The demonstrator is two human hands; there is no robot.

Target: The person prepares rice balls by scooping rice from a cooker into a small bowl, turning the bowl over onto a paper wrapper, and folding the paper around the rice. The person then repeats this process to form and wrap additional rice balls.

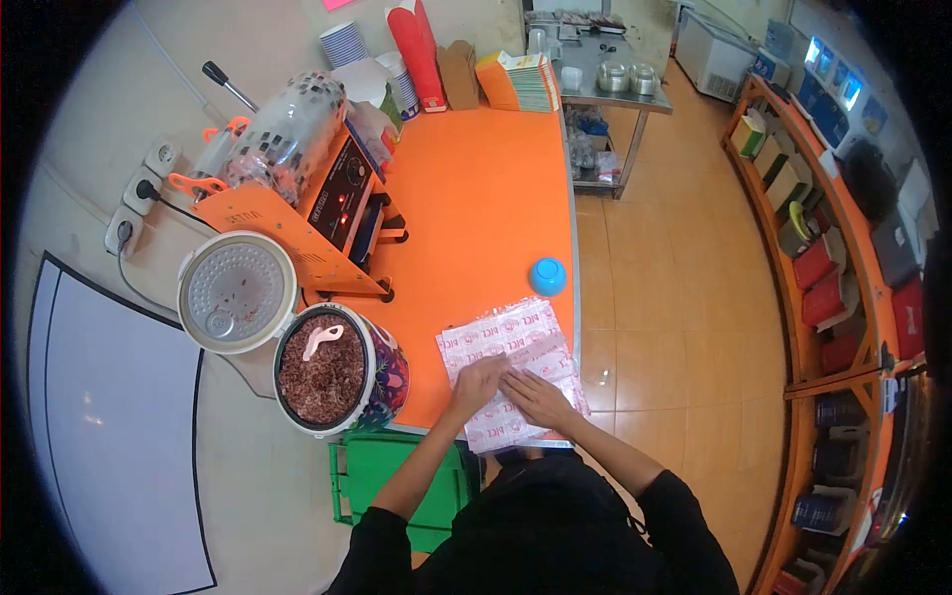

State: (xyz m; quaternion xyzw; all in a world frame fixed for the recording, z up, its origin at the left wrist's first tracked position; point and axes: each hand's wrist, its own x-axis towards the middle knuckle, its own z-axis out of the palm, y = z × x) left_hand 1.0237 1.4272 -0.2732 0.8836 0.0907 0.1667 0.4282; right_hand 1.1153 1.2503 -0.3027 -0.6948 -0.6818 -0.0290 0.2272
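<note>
A stack of white sheets with pink print (486, 342) lies at the near end of the orange table. My left hand (480, 382) rests on the sheets, its fingers bent and close to my right hand; what lies under them is hidden. Flat on the same stack, my right hand (536, 399) has its fingers stretched toward the left one. A blue bowl (547, 277) stands just beyond the sheets. To the left is an open rice cooker (387, 377) full of reddish-brown rice (319, 382), with a pink scoop (322, 340) on top.
An orange sealing machine (288, 238) stands on the table's (476, 198) left side. Cups (344, 45) and cartons (518, 81) line its far end. A green bin (426, 496) is below the near edge, and orange shelves (793, 248) stand at right.
</note>
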